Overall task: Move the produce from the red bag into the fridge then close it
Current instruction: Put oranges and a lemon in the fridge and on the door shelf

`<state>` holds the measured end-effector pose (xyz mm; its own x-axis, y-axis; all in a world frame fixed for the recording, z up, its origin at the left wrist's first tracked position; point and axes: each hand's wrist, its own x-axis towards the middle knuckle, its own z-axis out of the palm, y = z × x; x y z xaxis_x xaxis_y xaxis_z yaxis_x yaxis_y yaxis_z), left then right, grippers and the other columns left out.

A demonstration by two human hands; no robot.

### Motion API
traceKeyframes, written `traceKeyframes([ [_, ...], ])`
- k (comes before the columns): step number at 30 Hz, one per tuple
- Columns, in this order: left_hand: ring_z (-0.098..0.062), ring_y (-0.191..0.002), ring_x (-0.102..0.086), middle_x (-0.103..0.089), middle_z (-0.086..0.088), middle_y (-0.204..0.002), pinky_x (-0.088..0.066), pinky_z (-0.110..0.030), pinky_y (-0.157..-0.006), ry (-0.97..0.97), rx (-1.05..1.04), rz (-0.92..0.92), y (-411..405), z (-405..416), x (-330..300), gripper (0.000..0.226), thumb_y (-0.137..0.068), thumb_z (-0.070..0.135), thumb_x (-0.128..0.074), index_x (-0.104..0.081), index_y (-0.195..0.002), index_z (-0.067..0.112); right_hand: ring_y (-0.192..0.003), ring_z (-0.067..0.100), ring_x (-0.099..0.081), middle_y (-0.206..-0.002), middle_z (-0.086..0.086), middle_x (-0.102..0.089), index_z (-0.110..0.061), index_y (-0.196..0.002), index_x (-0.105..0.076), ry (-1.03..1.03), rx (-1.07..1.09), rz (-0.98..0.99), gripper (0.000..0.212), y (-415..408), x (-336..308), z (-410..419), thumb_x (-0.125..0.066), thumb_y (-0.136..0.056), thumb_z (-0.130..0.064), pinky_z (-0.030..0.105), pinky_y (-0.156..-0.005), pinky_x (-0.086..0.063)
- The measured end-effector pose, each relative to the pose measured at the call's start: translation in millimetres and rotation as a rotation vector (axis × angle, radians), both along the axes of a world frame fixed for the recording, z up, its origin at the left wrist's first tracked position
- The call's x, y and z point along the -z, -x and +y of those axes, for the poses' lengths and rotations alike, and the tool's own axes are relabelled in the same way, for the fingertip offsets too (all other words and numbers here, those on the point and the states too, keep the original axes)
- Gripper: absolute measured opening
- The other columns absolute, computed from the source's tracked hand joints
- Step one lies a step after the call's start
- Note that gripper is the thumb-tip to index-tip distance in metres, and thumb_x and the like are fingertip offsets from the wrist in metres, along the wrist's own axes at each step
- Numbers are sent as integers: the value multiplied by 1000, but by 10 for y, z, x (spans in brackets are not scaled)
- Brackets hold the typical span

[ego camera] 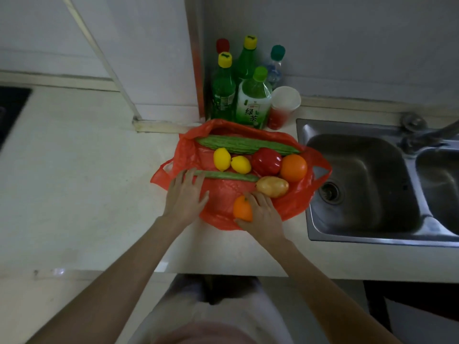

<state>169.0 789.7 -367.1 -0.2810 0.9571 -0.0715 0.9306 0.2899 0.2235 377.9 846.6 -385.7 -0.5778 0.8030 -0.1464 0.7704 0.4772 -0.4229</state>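
A red plastic bag [223, 192] lies spread flat on the counter with produce on it. At its back lies a long bitter gourd [246, 144]. In front of that are two lemons [221, 158], a red bell pepper [267, 161] and a large orange [293, 168]. A slim green cucumber [228, 175] and a potato [272, 186] lie nearer. My left hand [185, 196] rests flat on the bag, fingers spread over the cucumber's left end. My right hand [263, 213] curls around a small orange [243, 208] at the bag's front edge. No fridge is in view.
Several green drink bottles [253, 100] and a red-and-white paper cup [283, 108] stand against the wall behind the bag. A steel double sink [367, 180] with a tap lies to the right. A white pillar corner [139, 120] juts onto the counter at left.
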Motion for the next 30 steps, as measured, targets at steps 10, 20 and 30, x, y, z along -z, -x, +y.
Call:
traceKeyframes([
  [10, -39, -120, -45, -49, -16, -133, -42, -50, -97, -17, -25, -33, -119, 222, 11, 52, -83, 30, -60, -49, -131, 13, -113, 26, -52, -125, 3, -56, -18, -126, -53, -125, -7, 160, 71, 9, -245, 211, -76, -63, -42, 36, -78, -51],
  [20, -38, -124, -40, -38, -16, -142, -39, -47, -100, 9, -15, -124, -64, 788, 122, 69, -82, 26, -66, -34, -141, 11, -122, 20, -44, -134, -2, -48, -25, -135, -44, -127, 120, 162, 74, -224, -440, 465, -73, -71, -48, 34, -88, -45],
  [30, -36, -129, -33, -32, -11, -146, -45, -46, -98, 34, 58, -124, 35, 1040, 365, 78, -74, 16, -74, -35, -142, 17, -125, 21, -43, -135, -1, -46, -25, -135, -42, -139, 110, 142, 74, -239, -483, 628, -71, -72, -50, 28, -85, -39],
])
